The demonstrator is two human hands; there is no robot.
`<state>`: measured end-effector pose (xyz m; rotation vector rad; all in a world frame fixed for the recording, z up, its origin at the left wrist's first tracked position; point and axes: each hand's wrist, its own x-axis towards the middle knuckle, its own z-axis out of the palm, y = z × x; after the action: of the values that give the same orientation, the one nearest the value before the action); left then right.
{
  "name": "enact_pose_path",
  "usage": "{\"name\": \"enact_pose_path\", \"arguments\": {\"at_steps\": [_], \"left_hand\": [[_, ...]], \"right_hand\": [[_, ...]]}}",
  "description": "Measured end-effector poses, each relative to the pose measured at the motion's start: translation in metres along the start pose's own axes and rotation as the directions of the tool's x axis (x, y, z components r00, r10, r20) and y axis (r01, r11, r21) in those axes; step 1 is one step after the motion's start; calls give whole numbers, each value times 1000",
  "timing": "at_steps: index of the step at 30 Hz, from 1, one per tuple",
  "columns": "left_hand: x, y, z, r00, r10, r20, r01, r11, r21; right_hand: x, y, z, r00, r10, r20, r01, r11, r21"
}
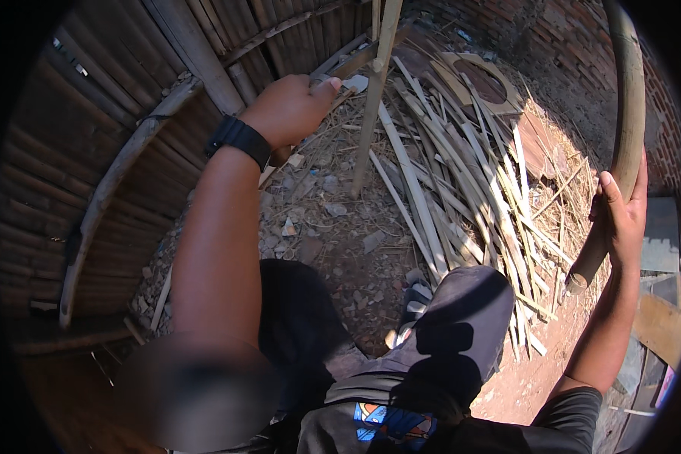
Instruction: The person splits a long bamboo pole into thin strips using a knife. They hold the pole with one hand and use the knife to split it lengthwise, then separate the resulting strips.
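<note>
My right hand (pixel 624 216) is wrapped round a thick bamboo pole (pixel 626 98) at the right. The pole stands nearly upright, its cut lower end just below the hand and its upper end out of view. My left hand (pixel 291 110), with a black watch (pixel 238 141) on the wrist, reaches forward with its fingers curled closed. A bit of brown shows under its palm, but the thing it holds cannot be made out. A thin wooden stake (pixel 372 106) rises just right of the left hand.
Split bamboo strips (pixel 461 174) lie heaped right of centre. A woven bamboo wall (pixel 91 151) with curved poles closes the left side. A brick wall (pixel 575 45) stands at the far right. Rubble (pixel 310 204) covers the ground before my knees. Boards (pixel 662 325) lie at the right edge.
</note>
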<state>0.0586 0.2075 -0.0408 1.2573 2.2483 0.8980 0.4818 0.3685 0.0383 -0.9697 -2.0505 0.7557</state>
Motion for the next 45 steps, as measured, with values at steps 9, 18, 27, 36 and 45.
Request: {"name": "enact_pose_path", "arguments": {"at_steps": [9,18,27,36,45], "left_hand": [[0,2,0,999,-40,-15,41,999,25],[-3,4,1,997,-12,-81,16,998,54],[6,0,2,995,30,-97,8,929,370],[8,4,10,996,-25,-88,56,927,371],[-1,-5,10,995,-23,-98,57,931,361]], "right_hand": [[-38,45,60,881,115,460,78,921,-381],[-34,45,56,895,243,373,-67,901,-428],[-4,16,11,998,52,36,-52,999,1],[-22,47,72,857,259,445,0,864,-503],[-25,51,67,917,201,345,-69,931,-359]]}}
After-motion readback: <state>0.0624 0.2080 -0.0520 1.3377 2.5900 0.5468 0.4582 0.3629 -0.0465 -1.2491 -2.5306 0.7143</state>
